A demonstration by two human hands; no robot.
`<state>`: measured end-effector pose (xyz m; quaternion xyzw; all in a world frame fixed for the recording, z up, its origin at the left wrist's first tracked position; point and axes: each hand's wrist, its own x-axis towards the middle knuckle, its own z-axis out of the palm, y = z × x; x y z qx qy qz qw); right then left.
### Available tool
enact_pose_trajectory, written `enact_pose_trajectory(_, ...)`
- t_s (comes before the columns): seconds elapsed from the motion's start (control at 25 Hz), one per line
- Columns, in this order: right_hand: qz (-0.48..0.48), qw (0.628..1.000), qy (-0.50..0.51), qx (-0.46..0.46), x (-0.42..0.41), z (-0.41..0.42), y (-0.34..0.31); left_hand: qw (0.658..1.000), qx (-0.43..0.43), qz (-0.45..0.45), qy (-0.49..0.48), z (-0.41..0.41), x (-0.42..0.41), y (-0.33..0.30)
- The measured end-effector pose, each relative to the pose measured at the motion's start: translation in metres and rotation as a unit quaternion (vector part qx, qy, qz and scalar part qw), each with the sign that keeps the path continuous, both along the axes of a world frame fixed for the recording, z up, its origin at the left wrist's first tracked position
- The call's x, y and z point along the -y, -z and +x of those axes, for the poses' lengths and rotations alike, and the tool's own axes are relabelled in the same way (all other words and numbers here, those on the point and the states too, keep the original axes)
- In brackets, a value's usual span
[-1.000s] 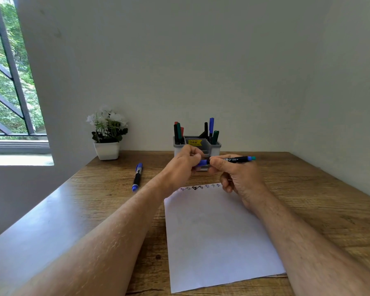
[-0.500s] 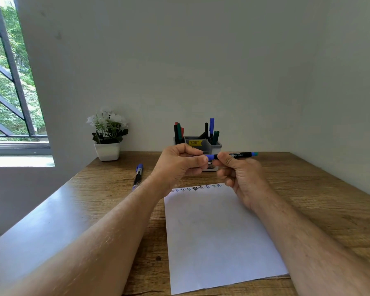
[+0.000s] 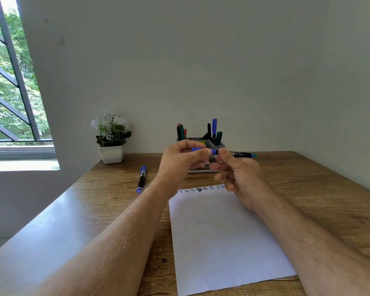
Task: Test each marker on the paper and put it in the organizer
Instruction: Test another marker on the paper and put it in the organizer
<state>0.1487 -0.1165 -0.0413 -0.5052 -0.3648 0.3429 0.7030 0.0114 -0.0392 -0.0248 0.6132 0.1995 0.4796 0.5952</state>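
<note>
Both hands have risen from the paper (image 3: 226, 236) to just before the organizer (image 3: 220, 144). Right hand (image 3: 238, 176) fingers pinch the marker (image 3: 241, 154) barrel; left hand (image 3: 179, 161) fingers close on its blue cap (image 3: 198, 149), likely recapping after testing.

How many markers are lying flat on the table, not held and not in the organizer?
1: a blue-capped marker lies on the wooden table, left of the paper and in front of the flower pot.
</note>
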Motion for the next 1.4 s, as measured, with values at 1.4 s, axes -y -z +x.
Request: enact_pose_trajectory(1.4, -0.039, 0.967, 0.071, 0.241, 0.003, 0.002, 0.007, 0.859, -0.385, 0.246, -0.231, 0.1, -0.067, -0.057)
